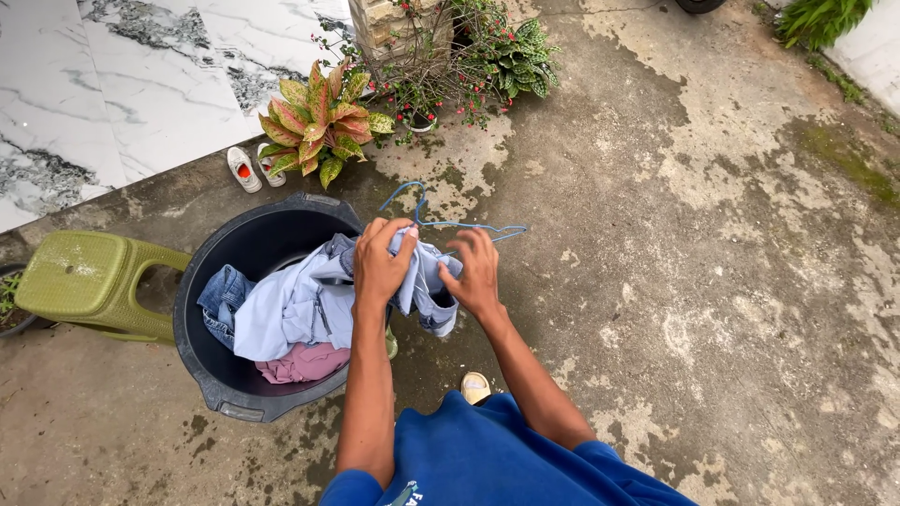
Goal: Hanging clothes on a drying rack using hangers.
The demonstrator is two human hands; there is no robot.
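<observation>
Concrete ground (712, 281) carries a black tub (211, 281) holding jeans (220, 298) and pink cloth (305, 361); left hand (380, 267) and right hand (476, 274) grip closed on a shirt (300, 305) with hanger (450, 223).

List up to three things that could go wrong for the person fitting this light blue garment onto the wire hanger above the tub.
1. The light blue garment still trails into the black tub; lifting may drag the jeans or pink cloth onto the stained concrete.
2. The thin blue hanger could snag the fabric.
3. The left hand and right hand grip bunched cloth, which might slip.
</observation>
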